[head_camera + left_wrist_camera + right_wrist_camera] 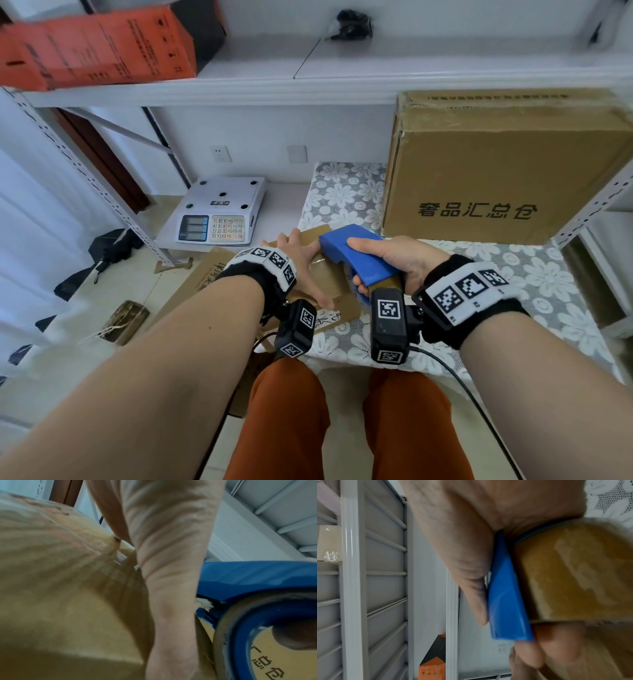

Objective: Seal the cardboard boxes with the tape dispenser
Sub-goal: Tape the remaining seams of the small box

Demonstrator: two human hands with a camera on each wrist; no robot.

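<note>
Right hand point(397, 260) wrapped around the blue tape dispenser point(356, 255), thumb lying along its top, fingers curled underneath through the roll's core. Brown tape roll point(573, 572) sits in the dispenser, just under the palm in the right wrist view.

Left hand point(301, 260) flat, fingers straight, pressing down on the small cardboard box point(329, 281) directly beneath it. Nothing gripped. Dispenser's front end is over the same box, just right of the left hand, close beside its thumb side. In the left wrist view a strip of glossy tape point(120, 566) lies on the box top by the fingers; blur hides its edges.

Box rests on the near-left corner of the bench point(548, 274), which has a floral lace cover. Beyond the right hand, a large cardboard box point(507, 164) with printed characters stands on the bench. Beyond the left hand, a weighing scale point(222, 210) on a low shelf. An orange carton point(99, 48) sits on the upper shelf, far left.
</note>
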